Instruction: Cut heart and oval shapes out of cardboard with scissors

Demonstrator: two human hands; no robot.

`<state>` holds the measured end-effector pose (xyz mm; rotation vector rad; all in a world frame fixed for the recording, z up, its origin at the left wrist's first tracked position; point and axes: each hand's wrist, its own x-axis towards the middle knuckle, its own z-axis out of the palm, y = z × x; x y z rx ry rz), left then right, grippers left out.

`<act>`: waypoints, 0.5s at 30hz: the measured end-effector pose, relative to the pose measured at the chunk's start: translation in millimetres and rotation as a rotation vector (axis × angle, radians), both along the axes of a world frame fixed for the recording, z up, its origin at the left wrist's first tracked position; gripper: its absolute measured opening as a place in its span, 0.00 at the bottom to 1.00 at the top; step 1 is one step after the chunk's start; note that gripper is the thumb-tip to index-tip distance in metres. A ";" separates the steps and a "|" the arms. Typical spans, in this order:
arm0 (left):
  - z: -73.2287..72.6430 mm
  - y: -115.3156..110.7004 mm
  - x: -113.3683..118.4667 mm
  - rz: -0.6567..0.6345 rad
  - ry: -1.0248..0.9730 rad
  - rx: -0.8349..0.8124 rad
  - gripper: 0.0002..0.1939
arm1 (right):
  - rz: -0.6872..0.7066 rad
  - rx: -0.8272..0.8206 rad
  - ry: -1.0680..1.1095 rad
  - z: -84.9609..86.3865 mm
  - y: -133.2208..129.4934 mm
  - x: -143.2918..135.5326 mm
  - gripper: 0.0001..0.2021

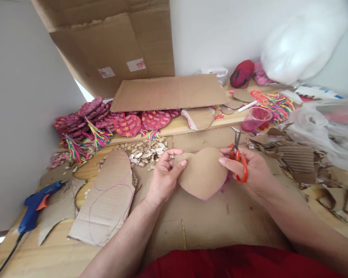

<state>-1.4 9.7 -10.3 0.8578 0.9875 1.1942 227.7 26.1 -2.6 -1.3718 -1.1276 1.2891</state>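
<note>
Between my two hands is a heart cut from brown cardboard (202, 173), with a purple line along its lower edge. My left hand (168, 170) pinches its left lobe, thumb on top. On the right lobe rests the thumb of my right hand (246, 166), its fingers behind. That same hand also carries orange-handled scissors (240, 160), blades pointing up and away from me. To the left lies a cardboard sheet (110, 204) with curved outlines drawn in purple.
A blue glue gun (34, 208) lies at the far left. Peanut shells (146, 151) are heaped behind my left hand. Decorated pink hearts (155, 119) with tassels sit at the back. Cardboard scraps (298, 158) and a clear plastic bag (321, 127) crowd the right side.
</note>
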 end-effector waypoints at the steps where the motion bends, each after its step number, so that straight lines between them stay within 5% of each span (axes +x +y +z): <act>1: -0.7 0.1 -0.2 0.006 -0.002 0.003 0.24 | -0.017 0.059 -0.008 -2.0 0.3 0.2 0.15; 6: -2.5 1.1 -0.4 0.029 0.025 0.028 0.23 | 0.015 0.277 -0.059 -12.4 -0.7 1.9 0.13; 15: -3.5 1.2 0.8 0.070 -0.035 0.026 0.25 | -0.061 0.241 -0.077 -15.4 -1.9 0.5 0.13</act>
